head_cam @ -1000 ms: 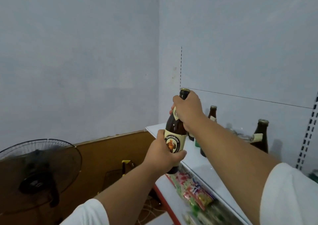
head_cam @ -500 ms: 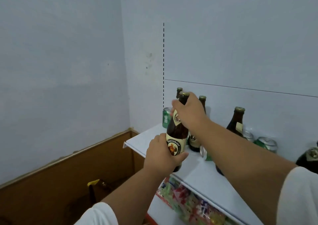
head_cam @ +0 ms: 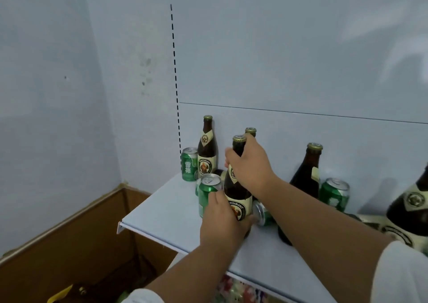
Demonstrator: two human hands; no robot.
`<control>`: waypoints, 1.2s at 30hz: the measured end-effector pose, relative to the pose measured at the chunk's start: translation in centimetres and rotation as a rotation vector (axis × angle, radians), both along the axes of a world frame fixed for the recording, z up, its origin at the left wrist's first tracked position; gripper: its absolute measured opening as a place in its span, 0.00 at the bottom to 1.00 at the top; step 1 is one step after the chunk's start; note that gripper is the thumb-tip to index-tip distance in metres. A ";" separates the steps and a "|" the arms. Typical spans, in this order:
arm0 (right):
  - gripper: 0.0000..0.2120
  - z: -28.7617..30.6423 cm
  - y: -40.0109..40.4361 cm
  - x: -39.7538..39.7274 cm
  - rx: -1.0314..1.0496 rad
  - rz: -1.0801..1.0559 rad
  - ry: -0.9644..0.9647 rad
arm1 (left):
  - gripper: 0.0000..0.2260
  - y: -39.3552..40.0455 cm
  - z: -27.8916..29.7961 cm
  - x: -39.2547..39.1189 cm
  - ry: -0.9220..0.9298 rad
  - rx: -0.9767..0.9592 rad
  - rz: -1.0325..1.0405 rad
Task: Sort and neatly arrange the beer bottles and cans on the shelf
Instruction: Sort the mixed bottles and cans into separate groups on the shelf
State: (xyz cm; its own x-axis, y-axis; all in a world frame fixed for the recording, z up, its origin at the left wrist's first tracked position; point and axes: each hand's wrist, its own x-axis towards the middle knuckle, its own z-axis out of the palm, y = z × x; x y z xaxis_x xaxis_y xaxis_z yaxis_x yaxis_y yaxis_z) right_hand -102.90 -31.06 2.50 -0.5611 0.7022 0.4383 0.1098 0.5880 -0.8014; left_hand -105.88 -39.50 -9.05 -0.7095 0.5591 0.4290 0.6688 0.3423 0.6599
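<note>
Shelf (head_cam: 166,214) first: I see a pale board running from the wall corner toward the right edge, carrying all the bottles and cans. On it, at far right, a large dark bottle (head_cam: 412,207) is cut off by the frame. Next to my right forearm stands a brown bottle (head_cam: 306,175) with a gold cap, upright. My right hand (head_cam: 251,166) wraps the neck of the Franziskaner bottle (head_cam: 238,193), fingers clenched round it, while my left hand (head_cam: 222,221) grasps the same bottle's lower body over the label; it stands upright near the shelf's middle, though I cannot tell whether its base touches the board. A second Franziskaner bottle (head_cam: 207,149) stands at the back wall, with a green can (head_cam: 189,163) just beside it on the left. Another green can (head_cam: 208,191) stands upright touching my left hand. One can (head_cam: 262,212) lies on its side behind the held bottle. A further green can (head_cam: 334,192) stands right of the brown bottle.
</note>
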 end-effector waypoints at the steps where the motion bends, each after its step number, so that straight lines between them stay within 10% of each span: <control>1: 0.06 -0.3 0.0 -0.1 -0.002 -0.027 -0.009 | 0.34 0.0 -0.3 -0.2 -0.002 0.000 -0.017; 12: 0.21 -1.1 -2.3 0.4 0.106 -0.320 0.063 | 0.32 -1.9 -0.5 -2.2 0.073 0.059 -0.253; 17: 0.21 0.4 -4.4 0.6 0.713 -0.562 0.011 | 0.12 -4.2 1.4 -4.2 0.148 0.246 -0.254; 22: 0.10 2.1 -6.9 -2.0 1.089 -0.310 0.017 | 0.08 -5.8 2.8 -8.7 0.114 0.282 -0.176; 36: 0.06 2.2 -5.3 -10.3 0.486 -0.183 -0.772 | 0.28 -1.8 0.7 -19.6 0.234 -0.122 -0.468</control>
State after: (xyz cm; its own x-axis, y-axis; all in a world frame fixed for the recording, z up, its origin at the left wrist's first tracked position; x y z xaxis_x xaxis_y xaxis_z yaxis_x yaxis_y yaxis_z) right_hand -113.19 -36.36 4.66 -0.7183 0.6460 0.2583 0.6344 0.7606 -0.1380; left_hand -125.51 -41.30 -8.31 -0.2662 0.8481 0.4581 0.8925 0.0373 0.4495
